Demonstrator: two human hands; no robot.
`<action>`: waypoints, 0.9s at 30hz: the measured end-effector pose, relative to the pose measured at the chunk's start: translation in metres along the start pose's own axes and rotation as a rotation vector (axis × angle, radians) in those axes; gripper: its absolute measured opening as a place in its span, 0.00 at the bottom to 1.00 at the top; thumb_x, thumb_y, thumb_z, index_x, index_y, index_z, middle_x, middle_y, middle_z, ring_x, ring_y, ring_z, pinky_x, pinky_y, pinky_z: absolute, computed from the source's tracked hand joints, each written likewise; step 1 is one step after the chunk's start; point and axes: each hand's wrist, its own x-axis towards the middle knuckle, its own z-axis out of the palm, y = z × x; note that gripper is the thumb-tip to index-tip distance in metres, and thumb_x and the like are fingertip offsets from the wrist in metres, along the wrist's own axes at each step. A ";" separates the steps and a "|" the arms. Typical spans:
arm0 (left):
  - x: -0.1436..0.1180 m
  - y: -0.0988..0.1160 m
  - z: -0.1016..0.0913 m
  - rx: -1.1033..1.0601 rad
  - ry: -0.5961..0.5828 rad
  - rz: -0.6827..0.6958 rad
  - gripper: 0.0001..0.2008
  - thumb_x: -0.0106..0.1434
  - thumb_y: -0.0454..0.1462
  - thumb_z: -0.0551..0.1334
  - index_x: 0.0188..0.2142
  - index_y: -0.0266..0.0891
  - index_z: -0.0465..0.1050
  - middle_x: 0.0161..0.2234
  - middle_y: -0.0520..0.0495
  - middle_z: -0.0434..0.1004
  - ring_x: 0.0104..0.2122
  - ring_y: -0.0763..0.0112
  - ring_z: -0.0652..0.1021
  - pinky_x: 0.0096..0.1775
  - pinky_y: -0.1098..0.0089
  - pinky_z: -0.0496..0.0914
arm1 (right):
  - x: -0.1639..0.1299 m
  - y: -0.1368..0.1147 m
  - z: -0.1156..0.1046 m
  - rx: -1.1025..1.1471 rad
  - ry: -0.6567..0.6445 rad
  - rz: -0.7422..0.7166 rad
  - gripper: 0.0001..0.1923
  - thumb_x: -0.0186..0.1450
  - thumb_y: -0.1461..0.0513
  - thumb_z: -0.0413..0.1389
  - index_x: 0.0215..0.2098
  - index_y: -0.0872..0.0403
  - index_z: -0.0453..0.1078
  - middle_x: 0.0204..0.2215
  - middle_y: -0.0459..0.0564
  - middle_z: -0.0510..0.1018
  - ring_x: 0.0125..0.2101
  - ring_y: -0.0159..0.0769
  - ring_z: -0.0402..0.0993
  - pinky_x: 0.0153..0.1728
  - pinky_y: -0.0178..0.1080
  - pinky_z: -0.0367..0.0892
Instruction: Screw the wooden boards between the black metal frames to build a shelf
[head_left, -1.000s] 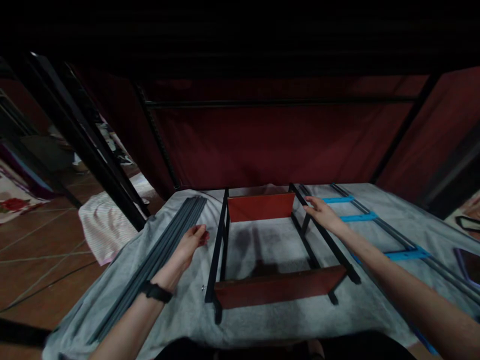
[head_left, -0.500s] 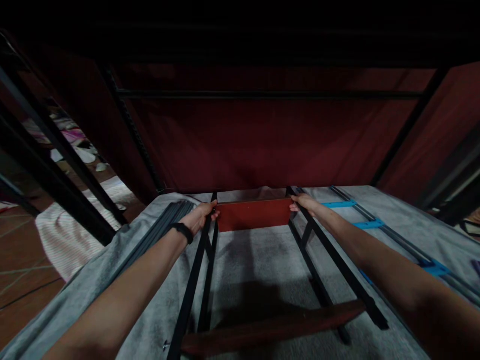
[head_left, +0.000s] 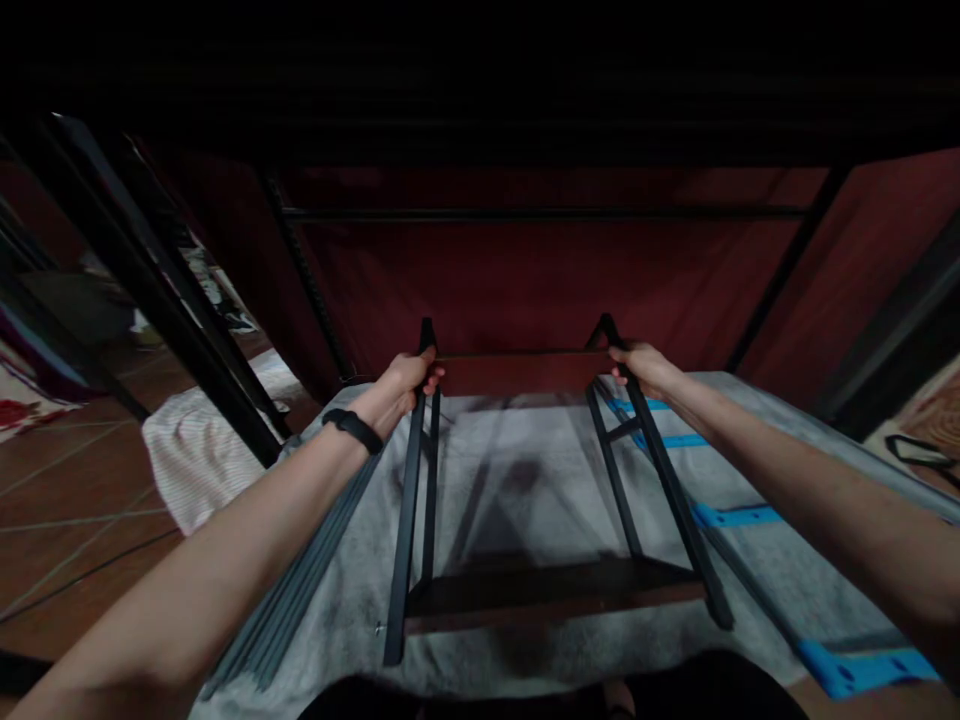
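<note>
Nearest the camera, the low end of a black metal frame [head_left: 551, 590] rested on the grey cloth [head_left: 525, 480] that covered the work surface, its near reddish-brown board [head_left: 555, 598] lying in shadow just above the cloth. The frame stood tilted, its far end lifted clear of the cloth.

To the left, a bundle of long grey rails [head_left: 300, 580] lay on the cloth beside the frame, running from near to far. To the right lay a dark rail assembly with blue cross-pieces [head_left: 731, 515], close to the frame's right side.

Farther out, the left hand [head_left: 409, 380], a black band on its wrist, had its fingers curled shut around the top of the frame's left black bar. The right hand [head_left: 645, 368] was likewise closed around the top of the right bar. Between the two hands ran the far reddish-brown board [head_left: 525, 370], held up in the air.

Beyond hung a dark red fabric panel [head_left: 540, 280].
</note>
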 end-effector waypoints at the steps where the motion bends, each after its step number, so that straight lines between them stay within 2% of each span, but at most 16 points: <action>1: -0.010 0.011 0.001 -0.020 0.002 0.055 0.12 0.68 0.37 0.59 0.28 0.37 0.63 0.18 0.52 0.68 0.10 0.82 0.61 0.11 0.80 0.51 | -0.008 -0.013 -0.003 0.014 0.013 -0.043 0.07 0.64 0.68 0.58 0.33 0.54 0.64 0.19 0.39 0.64 0.14 0.25 0.61 0.10 0.26 0.56; 5: -0.048 0.043 0.001 -0.109 -0.010 0.294 0.10 0.66 0.39 0.62 0.30 0.37 0.64 0.18 0.55 0.67 0.12 0.82 0.61 0.12 0.80 0.51 | -0.041 -0.049 -0.010 0.051 0.078 -0.247 0.08 0.62 0.65 0.60 0.34 0.53 0.63 0.21 0.39 0.65 0.15 0.24 0.62 0.12 0.26 0.58; 8: -0.074 0.045 -0.003 -0.175 -0.036 0.475 0.14 0.63 0.45 0.64 0.31 0.38 0.65 0.19 0.56 0.67 0.13 0.82 0.62 0.13 0.80 0.52 | -0.066 -0.054 -0.012 0.058 0.167 -0.423 0.09 0.62 0.59 0.60 0.32 0.52 0.63 0.21 0.39 0.66 0.16 0.24 0.62 0.13 0.26 0.57; 12: -0.105 0.019 -0.009 -0.230 0.022 0.620 0.23 0.62 0.56 0.61 0.35 0.37 0.72 0.18 0.55 0.67 0.12 0.81 0.60 0.13 0.79 0.51 | -0.098 -0.031 -0.011 0.077 0.249 -0.611 0.13 0.63 0.50 0.57 0.38 0.51 0.67 0.31 0.43 0.75 0.19 0.24 0.62 0.15 0.27 0.56; 17: -0.135 -0.022 -0.019 -0.264 0.116 0.664 0.30 0.63 0.59 0.57 0.41 0.33 0.76 0.16 0.55 0.66 0.12 0.81 0.60 0.14 0.78 0.50 | -0.130 0.002 -0.009 0.087 0.329 -0.677 0.20 0.63 0.46 0.55 0.44 0.50 0.70 0.37 0.46 0.77 0.23 0.26 0.63 0.21 0.30 0.61; 23: -0.163 -0.038 -0.030 -0.249 0.157 0.720 0.28 0.65 0.58 0.55 0.41 0.35 0.77 0.17 0.54 0.66 0.14 0.80 0.62 0.17 0.76 0.54 | -0.155 0.012 -0.010 0.033 0.348 -0.713 0.22 0.66 0.45 0.52 0.48 0.50 0.69 0.38 0.48 0.77 0.22 0.27 0.60 0.22 0.33 0.59; 27: -0.184 -0.048 -0.034 -0.200 0.177 0.709 0.29 0.66 0.58 0.54 0.42 0.36 0.77 0.15 0.56 0.62 0.15 0.77 0.63 0.19 0.74 0.56 | -0.173 0.021 -0.016 -0.017 0.387 -0.717 0.21 0.68 0.45 0.49 0.48 0.50 0.67 0.40 0.49 0.76 0.29 0.33 0.66 0.25 0.35 0.63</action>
